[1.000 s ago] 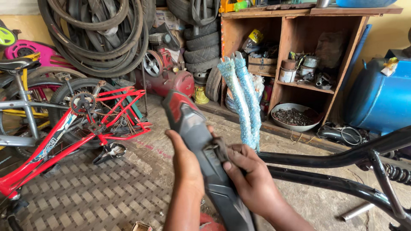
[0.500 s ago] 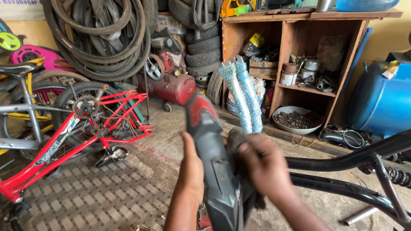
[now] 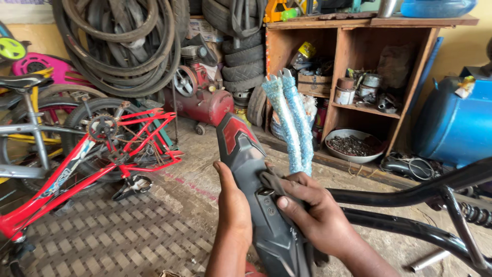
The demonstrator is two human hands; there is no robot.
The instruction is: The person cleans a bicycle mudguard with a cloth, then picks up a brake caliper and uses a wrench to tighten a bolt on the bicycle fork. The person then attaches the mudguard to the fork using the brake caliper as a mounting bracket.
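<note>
Far left: a pink and green plastic child's seat (image 3: 36, 64) against the yellow wall, a grey bicycle with a black saddle (image 3: 23, 82) in front of it. Next, a red bicycle frame (image 3: 77, 169) lying tilted on the woven brown floor mat (image 3: 102, 236), chainring and black pedal showing. Above, a heap of black rubber tyres and inner tubes (image 3: 118, 46) hanging on the wall; beside that, a dark red air compressor with a round tank (image 3: 202, 102) on small wheels.

Centre, low in frame: left hand (image 3: 233, 205) flat along the left edge of a long dark grey plastic fender with a red patch at its top (image 3: 248, 169), thumb up against its side — gripping it. Fender upright, tilted slightly left, between both hands. Right hand (image 3: 312, 215) closed on the fender's right side, pressing a small dark rag (image 3: 271, 182) against the surface with fingertips. Just behind the right hand, a blue speckled bicycle fork (image 3: 294, 128) standing upright, tips notched.

Further right: an open wooden shelf unit (image 3: 353, 56) with tins and jars, a shallow metal bowl of small parts (image 3: 353, 146) at its foot. Far right — a blue plastic barrel (image 3: 453, 123), and a black tubular bicycle frame (image 3: 425, 205) crossing the lower corner.
</note>
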